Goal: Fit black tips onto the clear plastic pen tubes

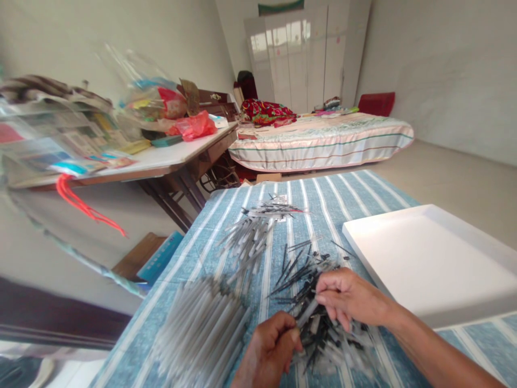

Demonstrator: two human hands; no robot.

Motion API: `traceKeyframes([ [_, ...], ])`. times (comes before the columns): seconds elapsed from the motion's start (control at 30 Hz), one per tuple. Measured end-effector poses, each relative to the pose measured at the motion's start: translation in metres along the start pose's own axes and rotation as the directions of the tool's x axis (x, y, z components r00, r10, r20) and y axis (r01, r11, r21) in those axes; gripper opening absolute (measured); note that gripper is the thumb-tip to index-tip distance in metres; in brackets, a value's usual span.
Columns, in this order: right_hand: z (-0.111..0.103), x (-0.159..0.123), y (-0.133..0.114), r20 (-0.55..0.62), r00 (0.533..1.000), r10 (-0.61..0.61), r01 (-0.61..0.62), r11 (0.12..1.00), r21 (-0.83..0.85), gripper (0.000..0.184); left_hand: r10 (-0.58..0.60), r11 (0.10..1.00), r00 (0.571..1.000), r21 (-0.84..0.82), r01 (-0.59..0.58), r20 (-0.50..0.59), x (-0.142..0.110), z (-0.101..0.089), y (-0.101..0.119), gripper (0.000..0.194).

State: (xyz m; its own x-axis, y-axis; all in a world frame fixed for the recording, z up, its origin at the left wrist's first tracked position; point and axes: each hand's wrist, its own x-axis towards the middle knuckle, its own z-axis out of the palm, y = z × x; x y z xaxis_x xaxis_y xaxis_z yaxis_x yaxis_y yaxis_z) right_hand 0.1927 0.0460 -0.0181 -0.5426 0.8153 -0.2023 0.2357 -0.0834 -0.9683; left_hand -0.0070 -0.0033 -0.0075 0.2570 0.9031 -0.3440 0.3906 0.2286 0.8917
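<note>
My left hand (271, 342) is closed, its thumb and fingers pinching the near end of a short translucent plastic tube (307, 313). Fingertips of my right hand (346, 297) close on the tube's far end, so it slants between both hands. Below and around them lies a loose heap of thin black sticks and small black and clear plastic pieces (291, 272). Left of my left hand, many long greyish translucent tubes (202, 334) lie side by side in a thick stack. Farther back is a smaller bunch of similar tubes (248, 240), with thin dark and pale sticks (277, 208) beyond it.
Everything lies on a blue-and-white striped cloth (335, 207). A shallow white tray (436, 264) stands at the right. Along the left wall is a cluttered desk (161, 159) with plastic bags and a dangling red cord (86, 207). A bed (323, 143) stands behind.
</note>
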Motion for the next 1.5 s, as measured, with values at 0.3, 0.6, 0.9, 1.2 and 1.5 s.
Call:
traceKeyframes([
  [0.3, -0.024, -0.008, -0.007, -0.103, 0.994, -0.042, 0.055, 0.991, 0.121, 0.025, -0.036, 0.992, 0.998, 0.121, 0.031, 0.043, -0.025, -0.051, 0.004, 0.018],
  [0.6, -0.015, 0.003, -0.001, -0.387, 0.922, -0.027, -0.004, 0.997, -0.080, 0.029, -0.031, 0.803, 0.871, -0.531, -0.270, -0.490, -0.020, -0.052, 0.009, 0.015],
  [0.9, 0.058, -0.011, -0.027, -0.131, 0.953, -0.275, 0.208, 0.900, -0.382, 0.025, 0.025, 0.450, 0.944, -0.839, -0.305, -0.329, -0.002, 0.025, 0.037, 0.008],
  [1.2, 0.078, -0.020, -0.019, 0.025, 0.990, -0.140, 0.140, 0.932, -0.335, 0.038, -0.035, 0.525, 0.746, -0.647, -0.553, -0.665, 0.005, 0.003, 0.051, 0.018],
  [1.5, 0.035, -0.005, 0.006, -0.175, 0.906, -0.384, 0.072, 0.550, -0.832, 0.035, 0.362, 0.839, 0.607, 0.532, 0.119, -0.708, -0.032, -0.100, 0.015, 0.020],
])
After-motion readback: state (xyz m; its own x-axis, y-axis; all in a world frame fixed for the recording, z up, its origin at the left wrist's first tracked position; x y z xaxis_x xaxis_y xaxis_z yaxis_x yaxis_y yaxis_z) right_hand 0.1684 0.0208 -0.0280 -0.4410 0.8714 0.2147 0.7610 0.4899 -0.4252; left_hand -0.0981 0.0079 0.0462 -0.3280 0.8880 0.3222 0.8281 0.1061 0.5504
